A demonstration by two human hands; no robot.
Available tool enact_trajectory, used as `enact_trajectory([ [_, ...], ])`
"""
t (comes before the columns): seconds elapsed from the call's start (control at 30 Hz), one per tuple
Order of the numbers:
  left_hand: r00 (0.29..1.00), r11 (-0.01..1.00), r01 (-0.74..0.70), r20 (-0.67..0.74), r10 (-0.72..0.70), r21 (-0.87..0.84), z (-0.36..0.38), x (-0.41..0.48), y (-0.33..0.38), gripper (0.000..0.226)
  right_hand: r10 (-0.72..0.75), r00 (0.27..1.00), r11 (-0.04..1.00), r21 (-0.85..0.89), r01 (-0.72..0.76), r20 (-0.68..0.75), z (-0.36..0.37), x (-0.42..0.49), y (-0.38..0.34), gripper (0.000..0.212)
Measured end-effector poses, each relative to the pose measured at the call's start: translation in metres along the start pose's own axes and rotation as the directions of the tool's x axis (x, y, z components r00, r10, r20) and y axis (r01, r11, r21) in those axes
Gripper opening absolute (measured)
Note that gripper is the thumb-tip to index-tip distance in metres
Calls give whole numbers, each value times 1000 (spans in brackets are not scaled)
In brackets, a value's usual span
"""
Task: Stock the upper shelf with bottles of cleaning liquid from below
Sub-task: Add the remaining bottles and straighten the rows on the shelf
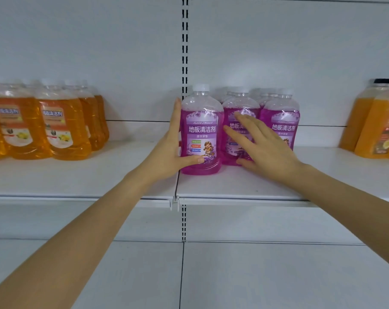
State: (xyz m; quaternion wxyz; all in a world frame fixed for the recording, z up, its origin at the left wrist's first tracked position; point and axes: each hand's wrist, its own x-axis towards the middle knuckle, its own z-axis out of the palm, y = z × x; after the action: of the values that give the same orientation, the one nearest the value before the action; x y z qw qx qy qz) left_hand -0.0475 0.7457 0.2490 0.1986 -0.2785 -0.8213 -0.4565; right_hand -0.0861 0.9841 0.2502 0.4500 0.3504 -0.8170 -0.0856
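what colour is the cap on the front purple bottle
White cap on the front purple bottle; the head view shows it best.

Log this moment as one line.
left hand: flat against front bottle, thumb across base | right hand: open, over middle bottle | both bottles upright on shelf
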Motion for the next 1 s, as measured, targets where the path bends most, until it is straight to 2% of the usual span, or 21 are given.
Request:
enact_trajectory([
  [0.13, 1000, 999, 15, -10, -15, 41, 0, -2, 3, 119, 0, 998, 999, -46, 3, 59, 3, 1, 1, 84],
  [0.2, 998, 981, 39, -65, -27, 192, -2, -6, 10, 124, -28, 997, 999, -43, 31, 71, 2, -2, 3, 82],
  [0.23, 992, 942, 57, -125, -17, 330, -3, -7, 12, 125, -40, 997, 998, -38, 43, 63, 0, -6, 4, 83],
  [0.27, 981, 865, 63, -189, 37, 497, -3, -7, 13, 125, -44, 998, 998, -35, 46, 46, -1, -10, 8, 83],
  [0.3, 965, 748, 39, -218, 142, 663, -3, -7, 15, 122, -37, 999, 999, -34, 38, 29, -3, -16, 13, 84],
  [0.37, 925, 506, -79, -126, 359, 859, 1, -4, 22, 114, -7, 1000, 999, -32, 7, 8, -8, -27, 25, 86],
  [0.43, 882, 337, -216, 35, 470, 916, 10, 3, 30, 110, 15, 1000, 999, -40, -15, 6, -12, -37, 39, 87],
  [0.53, 820, 124, -365, 255, 513, 923, 31, 17, 45, 103, 25, 999, 998, -58, -23, 30, -14, -49, 60, 87],
  [0.63, 848, -67, -342, 339, 407, 937, 50, 31, 55, 82, 2, 998, 998, -63, 2, 58, -12, -55, 72, 90],
  [0.7, 907, -102, -302, 319, 276, 948, 61, 40, 53, 74, -8, 998, 999, -49, 11, 55, -10, -54, 73, 88],
  [0.77, 936, -105, -254, 272, 224, 961, 66, 45, 45, 70, -7, 999, 1000, -23, 8, 53, -9, -53, 72, 85],
  [0.87, 936, -165, -217, 253, 246, 962, 66, 46, 40, 72, -23, 998, 1000, 5, 23, 52, -9, -53, 74, 83],
  [1.0, 890, -160, -236, 279, 359, 958, 65, 50, 32, 73, -35, 998, 999, 6, 34, 47, -5, -53, 76, 81],
])
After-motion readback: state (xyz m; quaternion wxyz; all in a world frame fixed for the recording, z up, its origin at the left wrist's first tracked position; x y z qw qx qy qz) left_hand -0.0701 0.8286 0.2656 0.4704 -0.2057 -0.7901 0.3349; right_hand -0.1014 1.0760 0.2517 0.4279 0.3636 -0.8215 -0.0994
